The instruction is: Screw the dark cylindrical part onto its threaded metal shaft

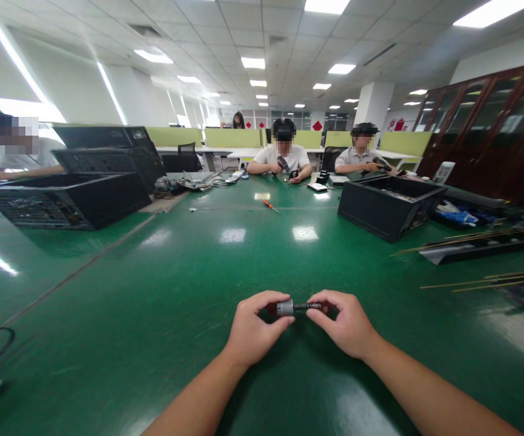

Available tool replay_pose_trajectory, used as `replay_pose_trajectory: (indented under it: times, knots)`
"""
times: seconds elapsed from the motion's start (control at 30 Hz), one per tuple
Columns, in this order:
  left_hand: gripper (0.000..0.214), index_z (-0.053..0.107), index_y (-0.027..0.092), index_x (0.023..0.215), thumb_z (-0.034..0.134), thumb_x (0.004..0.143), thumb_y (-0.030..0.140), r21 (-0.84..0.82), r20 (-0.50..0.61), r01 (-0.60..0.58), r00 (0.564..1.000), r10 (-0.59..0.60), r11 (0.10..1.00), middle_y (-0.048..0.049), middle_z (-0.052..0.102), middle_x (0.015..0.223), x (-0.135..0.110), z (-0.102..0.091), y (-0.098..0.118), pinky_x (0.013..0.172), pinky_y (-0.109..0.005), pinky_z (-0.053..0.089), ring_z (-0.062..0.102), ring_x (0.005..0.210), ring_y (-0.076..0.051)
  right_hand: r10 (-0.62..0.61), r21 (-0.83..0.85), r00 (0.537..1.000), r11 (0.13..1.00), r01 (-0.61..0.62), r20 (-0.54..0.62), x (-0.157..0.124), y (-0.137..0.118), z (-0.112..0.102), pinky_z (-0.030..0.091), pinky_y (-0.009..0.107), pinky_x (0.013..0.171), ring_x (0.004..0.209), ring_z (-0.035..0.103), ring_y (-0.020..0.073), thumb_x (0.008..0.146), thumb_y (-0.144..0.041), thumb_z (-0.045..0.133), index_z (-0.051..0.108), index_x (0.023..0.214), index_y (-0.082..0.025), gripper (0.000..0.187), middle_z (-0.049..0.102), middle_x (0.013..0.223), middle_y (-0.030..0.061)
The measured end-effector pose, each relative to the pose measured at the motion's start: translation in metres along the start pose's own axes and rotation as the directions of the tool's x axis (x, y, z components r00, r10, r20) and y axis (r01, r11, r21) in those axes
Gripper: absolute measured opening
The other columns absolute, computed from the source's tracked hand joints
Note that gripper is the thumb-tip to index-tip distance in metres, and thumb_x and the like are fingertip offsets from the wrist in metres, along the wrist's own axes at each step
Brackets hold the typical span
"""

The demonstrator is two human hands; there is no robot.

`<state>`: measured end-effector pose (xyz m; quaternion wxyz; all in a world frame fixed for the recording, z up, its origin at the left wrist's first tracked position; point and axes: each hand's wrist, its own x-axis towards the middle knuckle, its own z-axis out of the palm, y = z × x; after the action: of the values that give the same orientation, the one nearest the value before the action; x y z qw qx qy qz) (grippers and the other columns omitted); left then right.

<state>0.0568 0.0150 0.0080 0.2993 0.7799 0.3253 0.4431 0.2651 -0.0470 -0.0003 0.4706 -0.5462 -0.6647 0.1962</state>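
Observation:
A small grey metal cylinder with a thin dark shaft (285, 308) is held level between my two hands, just above the green tabletop. My left hand (256, 327) is closed, with thumb and fingers around the grey cylinder end. On the other side, my right hand (346, 321) pinches the far end of the shaft, where ridges or coils show near the fingertips. The bare middle of the shaft lies between the hands. Its exact kind I cannot make out, and both ends are partly covered by fingers.
An orange screwdriver (268, 205) lies farther off on the green table (198, 260). Black computer cases stand left (107, 203) and right (375, 212). Thin brass-coloured rods (480, 281) lie at right, a black cable (5, 348) at left. Co-workers sit across, two holding power drills.

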Motion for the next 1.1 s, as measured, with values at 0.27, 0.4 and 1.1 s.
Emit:
replay_pose_trajectory:
  times: [0.27,0.4,1.1]
  knots:
    - [0.028,0.076,0.021,0.094,0.081,0.067,0.015,0.003,-0.005,-0.014,1.000,0.014,1.000,-0.0050,0.078,0.091,0.0010,-0.0010,0.0012,0.076,-0.033,0.058,0.073,0.082,-0.023,-0.014,-0.019,1.000,1.000,0.013,-0.007,0.0003,0.0000,-0.0005,0.046,0.026,0.062,0.065,0.060,0.0158,0.083,-0.027,0.067,0.073,0.088,-0.020,0.010,0.068,0.072,0.0014]
    - [0.028,0.076,0.021,0.094,0.081,0.067,0.016,0.008,-0.003,-0.017,1.000,0.017,1.000,-0.0051,0.078,0.090,0.0013,-0.0014,0.0014,0.076,-0.033,0.058,0.072,0.081,-0.023,-0.010,-0.013,1.000,1.000,0.010,-0.003,-0.0003,-0.0001,-0.0010,0.046,0.026,0.062,0.065,0.060,0.0161,0.083,-0.027,0.067,0.073,0.089,-0.020,0.011,0.069,0.074,0.0018]
    - [0.028,0.076,0.021,0.094,0.081,0.067,0.016,0.000,-0.012,0.010,1.000,-0.010,1.000,-0.0048,0.078,0.090,0.0011,-0.0009,-0.0002,0.076,-0.033,0.058,0.073,0.080,-0.022,0.007,-0.016,1.000,1.000,-0.007,-0.014,0.0003,-0.0023,-0.0055,0.046,0.026,0.064,0.065,0.061,0.0163,0.083,-0.027,0.067,0.073,0.087,-0.020,0.010,0.068,0.072,0.0015]
